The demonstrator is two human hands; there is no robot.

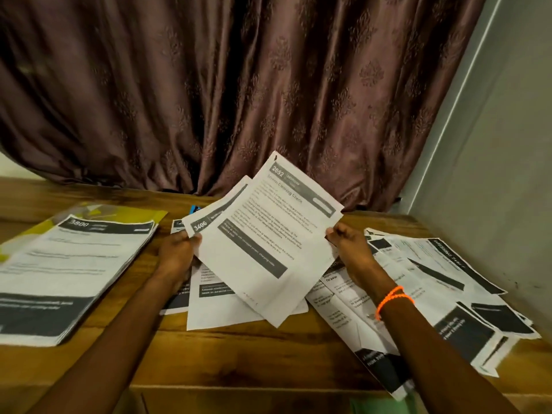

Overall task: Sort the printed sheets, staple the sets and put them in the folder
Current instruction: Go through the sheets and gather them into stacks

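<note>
Both hands (176,252) pinching sheets (268,234) (raised), between them

Bare wood of the worktop (239,354) shows at the lower centre of the frame, between the two forearms, and in a strip at the upper left under the curtain (268,85). A neat stack of sheets (65,273) over a yellow folder (143,215) fills the left. Loose sheets (448,294) spread across the right, up to the wall (507,174). At the centre, the left hand (176,252) and right hand (349,240) hold raised sheets (268,234) above more papers (215,306).
</note>
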